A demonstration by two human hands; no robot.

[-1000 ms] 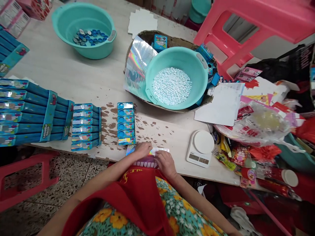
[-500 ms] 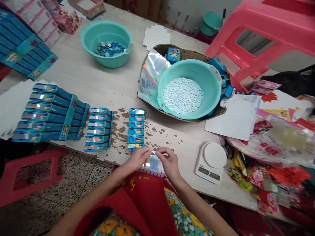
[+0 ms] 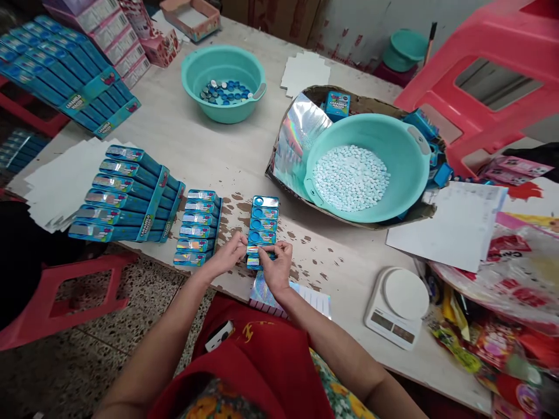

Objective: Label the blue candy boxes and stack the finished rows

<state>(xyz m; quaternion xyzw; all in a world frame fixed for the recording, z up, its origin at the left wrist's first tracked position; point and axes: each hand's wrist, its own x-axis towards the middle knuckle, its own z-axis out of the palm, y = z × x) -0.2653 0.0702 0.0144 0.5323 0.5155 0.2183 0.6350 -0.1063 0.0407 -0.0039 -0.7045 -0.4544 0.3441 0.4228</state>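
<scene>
A short column of small blue candy boxes (image 3: 262,224) lies on the table in front of me. The farthest box has a shiny strip across its face; several below it show a round hole. My right hand (image 3: 278,265) is closed at the near end of the column, thumb and fingers on a shiny sticker (image 3: 253,249) lying across one box. At the left end of that sticker, my left hand (image 3: 233,253) pinches with bent fingertips, which partly hide its edge. Below the column, partly under my right wrist, lies a holographic sticker sheet (image 3: 262,291).
Left of the column stand a row of blue boxes (image 3: 196,230) and a larger packed display (image 3: 131,198). A turquoise basin of white candies (image 3: 367,128) rests in a cardboard box. Another basin (image 3: 222,58) holds blue and silver pieces. A white scale (image 3: 395,308) stands right.
Both hands have moved forward from the sticker sheet to the near end of the box column, bringing the small sticker onto a box. The camera view has shifted left.
</scene>
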